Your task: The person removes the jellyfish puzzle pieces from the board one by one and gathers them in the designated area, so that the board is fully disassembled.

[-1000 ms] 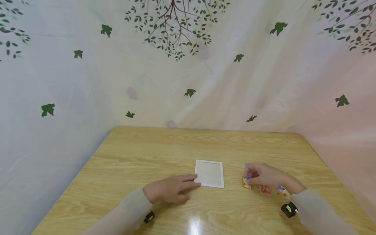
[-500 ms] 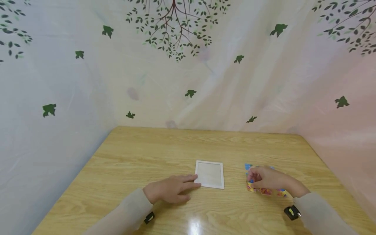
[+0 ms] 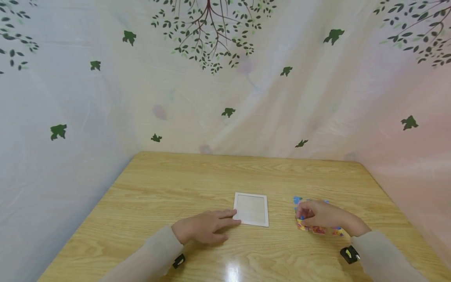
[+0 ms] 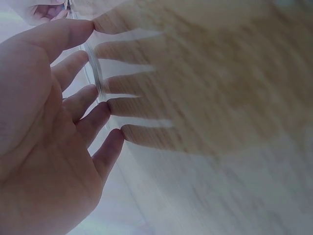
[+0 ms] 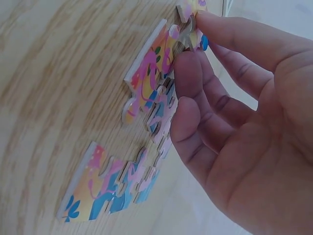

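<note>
My left hand [image 3: 204,226] lies flat on the table with its fingers spread. Two of its fingertips touch the left edge of a white square frame [image 3: 266,211] that has a plain, bare inside. To the right of the frame, my right hand [image 3: 318,213] is over a group of colourful jigsaw pieces [image 3: 318,230]. Its thumb and fingers pinch one jigsaw piece [image 5: 187,35], which is tilted so its grey side shows in the right wrist view. The hand covers part of the group. In the left wrist view, the left hand's fingertips [image 4: 116,137] rest on the wood.
Loose jigsaw pieces [image 5: 105,191] lie close together in rows below the right hand, pink, yellow and blue. The wooden table [image 3: 176,176] ends at a pale curtain [image 3: 197,125] printed with leaves. A black wrist camera [image 3: 349,254] hangs under the right sleeve.
The right hand has moved slightly right and nearer with the jigsaw piece, uncovering blue pieces at the group's far left, and then stayed nearly still. The left hand and frame have not moved.
</note>
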`<action>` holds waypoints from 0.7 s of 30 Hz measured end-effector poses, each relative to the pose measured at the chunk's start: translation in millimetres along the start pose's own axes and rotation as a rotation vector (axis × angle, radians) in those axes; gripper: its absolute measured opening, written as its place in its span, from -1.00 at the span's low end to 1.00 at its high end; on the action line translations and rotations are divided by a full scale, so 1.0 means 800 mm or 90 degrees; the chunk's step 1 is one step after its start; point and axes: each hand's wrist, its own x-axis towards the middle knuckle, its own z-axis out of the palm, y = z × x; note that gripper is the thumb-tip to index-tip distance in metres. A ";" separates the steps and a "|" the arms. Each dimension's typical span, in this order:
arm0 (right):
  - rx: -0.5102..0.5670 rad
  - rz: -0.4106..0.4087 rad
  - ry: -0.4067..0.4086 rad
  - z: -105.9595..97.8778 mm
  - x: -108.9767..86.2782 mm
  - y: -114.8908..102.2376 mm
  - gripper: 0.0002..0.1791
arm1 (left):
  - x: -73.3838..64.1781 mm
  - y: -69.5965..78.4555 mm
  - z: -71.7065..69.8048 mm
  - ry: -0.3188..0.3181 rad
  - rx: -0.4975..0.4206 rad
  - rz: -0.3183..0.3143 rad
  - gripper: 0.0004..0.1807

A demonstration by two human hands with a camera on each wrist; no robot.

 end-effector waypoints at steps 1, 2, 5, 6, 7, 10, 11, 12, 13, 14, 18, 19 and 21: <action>-0.002 0.004 0.001 0.000 0.000 0.001 -0.91 | 0.000 0.000 0.000 0.001 0.000 0.000 -0.40; -0.002 0.008 0.002 0.000 0.001 0.002 -0.90 | 0.000 0.000 0.000 0.000 -0.001 -0.001 -0.40; 0.000 0.011 0.003 0.001 0.001 0.005 -0.91 | 0.000 0.000 -0.001 0.003 -0.002 0.001 -0.41; 0.004 0.011 0.002 0.001 0.001 0.005 -0.91 | 0.000 -0.001 -0.001 0.004 -0.002 0.003 -0.41; 0.008 0.011 0.002 0.001 0.002 0.005 -0.91 | 0.000 -0.001 -0.001 0.006 0.000 0.006 -0.41; 0.014 0.013 0.004 0.001 0.002 0.004 -0.91 | -0.001 -0.001 0.000 0.013 0.005 0.014 -0.41; 0.013 0.016 0.005 0.001 0.002 0.004 -0.91 | -0.001 -0.001 0.000 0.017 0.007 0.019 -0.41; 0.012 0.019 0.006 0.001 0.002 0.004 -0.91 | -0.001 -0.001 0.000 0.021 0.010 0.024 -0.41; 0.009 0.021 0.007 0.000 0.002 0.003 -0.91 | -0.001 -0.001 0.000 0.025 0.012 0.029 -0.42; 0.006 0.023 0.008 0.000 0.002 0.003 -0.90 | -0.002 -0.001 0.000 0.028 0.014 0.032 -0.42; 0.002 0.029 0.009 0.000 0.002 0.002 -0.89 | -0.002 -0.001 0.000 0.036 0.017 0.040 -0.42; 0.004 0.030 0.010 0.000 0.001 0.002 -0.89 | -0.001 -0.001 0.000 0.037 0.017 0.040 -0.42; -0.002 0.027 0.017 -0.001 0.001 0.002 -0.88 | -0.001 -0.001 0.000 0.039 0.019 0.038 -0.41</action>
